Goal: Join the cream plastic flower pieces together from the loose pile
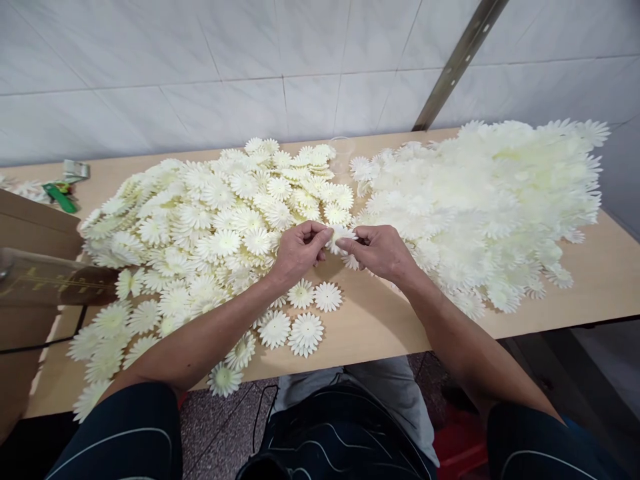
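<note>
Both hands meet over the middle of a light wooden table (pixel 380 320). My left hand (pixel 299 251) and my right hand (pixel 379 251) pinch the same cream-white artificial daisy flower (pixel 343 235) between their fingertips. To the left spreads a flat layer of finished daisy heads (pixel 210 220) with yellowish centres, several lying loose just below my hands (pixel 306 330). To the right rises a thick heap of paler petal pieces (pixel 495 200).
A white tiled wall runs behind the table, with a slanted metal rail (pixel 457 60). A clear plastic cup (pixel 343 152) stands at the back. A green-handled tool (pixel 61 196) lies far left. A brown cardboard box (pixel 30 267) sits at the left edge.
</note>
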The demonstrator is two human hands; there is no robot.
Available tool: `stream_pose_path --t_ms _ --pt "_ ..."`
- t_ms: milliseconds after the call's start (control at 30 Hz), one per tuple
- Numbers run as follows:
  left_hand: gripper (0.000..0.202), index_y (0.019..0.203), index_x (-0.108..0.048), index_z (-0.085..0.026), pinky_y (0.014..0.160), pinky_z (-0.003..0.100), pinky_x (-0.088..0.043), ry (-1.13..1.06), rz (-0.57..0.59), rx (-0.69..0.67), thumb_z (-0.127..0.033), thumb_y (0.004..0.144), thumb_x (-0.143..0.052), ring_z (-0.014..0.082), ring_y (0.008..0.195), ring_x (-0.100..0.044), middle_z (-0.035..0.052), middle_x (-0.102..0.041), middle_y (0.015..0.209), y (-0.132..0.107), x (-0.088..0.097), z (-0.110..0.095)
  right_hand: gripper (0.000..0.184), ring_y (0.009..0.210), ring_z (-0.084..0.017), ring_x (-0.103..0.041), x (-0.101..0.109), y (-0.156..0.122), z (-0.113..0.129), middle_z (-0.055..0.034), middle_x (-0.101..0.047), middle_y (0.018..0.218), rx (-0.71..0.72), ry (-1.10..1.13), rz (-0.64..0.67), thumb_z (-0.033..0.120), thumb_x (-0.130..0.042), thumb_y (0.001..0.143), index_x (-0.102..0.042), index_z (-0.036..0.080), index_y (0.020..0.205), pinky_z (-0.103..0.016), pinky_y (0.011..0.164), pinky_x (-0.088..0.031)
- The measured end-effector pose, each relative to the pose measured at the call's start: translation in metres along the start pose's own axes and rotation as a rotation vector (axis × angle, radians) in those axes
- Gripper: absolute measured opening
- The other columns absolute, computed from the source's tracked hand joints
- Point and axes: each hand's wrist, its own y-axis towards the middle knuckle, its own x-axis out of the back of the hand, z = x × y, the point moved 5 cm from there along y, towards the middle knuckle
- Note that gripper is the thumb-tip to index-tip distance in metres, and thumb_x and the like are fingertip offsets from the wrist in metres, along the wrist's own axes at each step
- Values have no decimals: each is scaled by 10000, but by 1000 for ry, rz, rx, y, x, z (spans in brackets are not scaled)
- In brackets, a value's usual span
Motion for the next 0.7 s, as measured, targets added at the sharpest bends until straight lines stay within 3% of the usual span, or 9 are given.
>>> stream_pose_path --t_ms 100,267,533,700 --pt "374 828 -768 -192 476 218 -452 13 0 -16 -550 868 -868 103 485 -574 -25 -625 546 -1 0 -1 662 536 -149 -514 3 1 0 -4 -535 508 -2 -36 -35 756 -699 918 -470 234 582 -284 523 -328" --pt "316 852 -751 -196 498 218 -461 19 -43 -50 -495 912 -832 100 492 -575 -33 -626 550 -3 1 -2 614 504 -157 -570 2 -1 2 -6 -594 533 -17 41 39 747 -710 889 -530 231 610 -296 532 -395" --pt "328 863 -733 -202 481 222 -450 -8 -53 -37 -512 897 -833 106 490 -575 -41 -612 555 -3 2 -3 613 582 -135 -476 7 -1 3 12 -519 574 35 -20 -12 733 -734 885 -489 232 631 -281 535 -329" --pt "383 824 -716 -200 437 215 -424 -64 -8 46 -549 846 -872 109 475 -570 -28 -615 558 -1 0 1 560 617 -136 -508 2 1 1 29 -509 713 35 180 70 692 -835 807 -511 238 757 -286 520 -495"
